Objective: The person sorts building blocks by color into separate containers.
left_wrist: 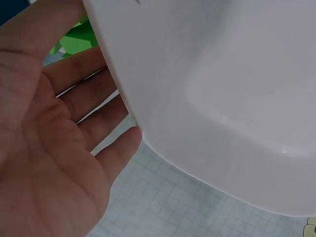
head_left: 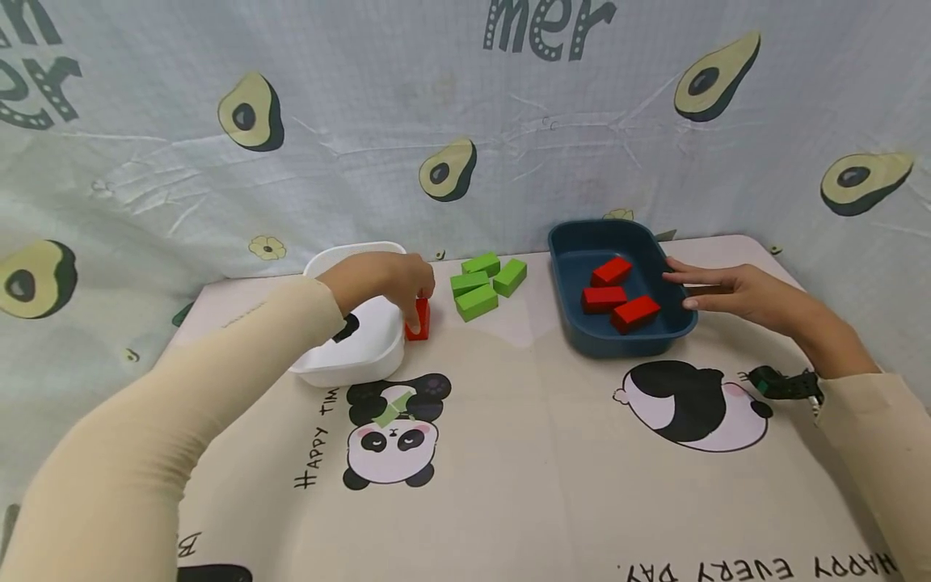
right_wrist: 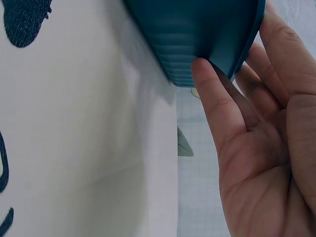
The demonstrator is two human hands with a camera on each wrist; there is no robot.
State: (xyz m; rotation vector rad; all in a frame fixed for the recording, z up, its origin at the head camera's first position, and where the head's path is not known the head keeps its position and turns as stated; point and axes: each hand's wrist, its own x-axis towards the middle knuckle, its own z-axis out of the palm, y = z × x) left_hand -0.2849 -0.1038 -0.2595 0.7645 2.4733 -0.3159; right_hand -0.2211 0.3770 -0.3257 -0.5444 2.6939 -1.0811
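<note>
At the white container's (head_left: 364, 368) right side, my left hand (head_left: 381, 283) reaches down and pinches a red block (head_left: 420, 323) with thumb and fingers. In the left wrist view the container's white wall (left_wrist: 163, 98) covers the fingertips, and the red block is hidden. My right hand (head_left: 742, 295) rests its fairly straight fingers against the right edge of the dark blue container (head_left: 614, 346). Seen from the right wrist, a thumb (right_wrist: 212, 94) touches its outer wall. Inside that container lie three red blocks (head_left: 604, 300).
Several green blocks (head_left: 476, 302) lie grouped between the two containers. A printed tablecloth (head_left: 509, 453) with panda drawings covers the table. Behind it hangs a cloth (head_left: 349, 129) with avocado prints. A small dark device (head_left: 781, 383) is at the right wrist.
</note>
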